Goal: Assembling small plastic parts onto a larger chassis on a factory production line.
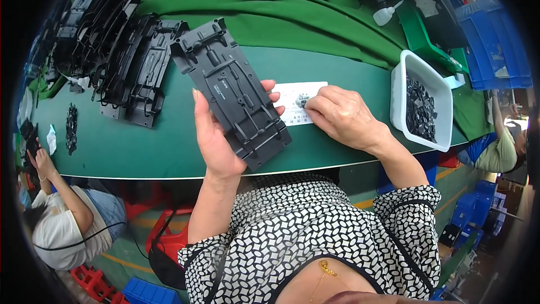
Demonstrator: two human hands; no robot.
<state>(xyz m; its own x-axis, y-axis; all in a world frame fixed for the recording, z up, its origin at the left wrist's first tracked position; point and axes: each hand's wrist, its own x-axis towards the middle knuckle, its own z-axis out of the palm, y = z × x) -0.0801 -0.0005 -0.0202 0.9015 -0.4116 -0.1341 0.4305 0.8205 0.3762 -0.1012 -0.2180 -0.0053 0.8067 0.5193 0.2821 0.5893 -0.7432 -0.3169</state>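
My left hand [216, 138] holds a long black moulded plastic panel [230, 87] by its lower end, tilted up and leftward over the green table. My right hand [343, 115] rests on the table to the panel's right, its fingertips closed on a small dark part [302, 100] that lies on a white paper card [295, 101]. The card is partly hidden behind the panel and my fingers.
A stack of similar black panels [132, 62] lies on the left of the green table [140, 146], with more at the far edge. A white tray [444, 93] of small black parts stands at right. Other people sit at lower left and far right.
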